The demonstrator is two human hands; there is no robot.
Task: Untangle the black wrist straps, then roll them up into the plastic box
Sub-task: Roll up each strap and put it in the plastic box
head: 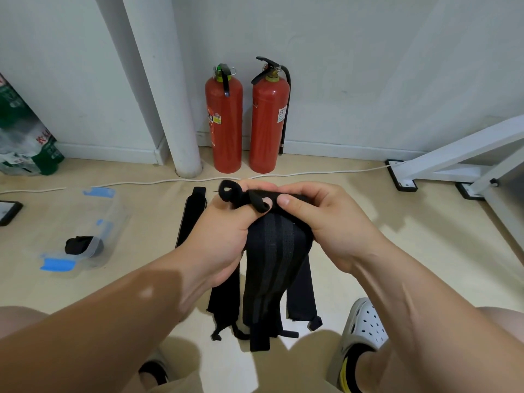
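Both hands hold a bundle of black wrist straps (pixel 276 259) up in front of me, its ends hanging down towards the floor. My left hand (pixel 224 236) grips the top left of the bundle, where a small thumb loop (pixel 228 191) sticks up. My right hand (pixel 326 219) pinches the top edge between thumb and fingers. One more black strap (pixel 190 215) lies flat on the floor behind my left hand. The clear plastic box (pixel 93 222) with blue clips lies on the floor to the left, with a rolled black strap (pixel 80 245) inside.
Two red fire extinguishers (pixel 224 123) stand against the wall beside a white pillar (pixel 175 109). A white cable (pixel 312 173) runs along the floor. A white table frame (pixel 453 154) is at the right. My white clog (pixel 365 321) is at the lower right.
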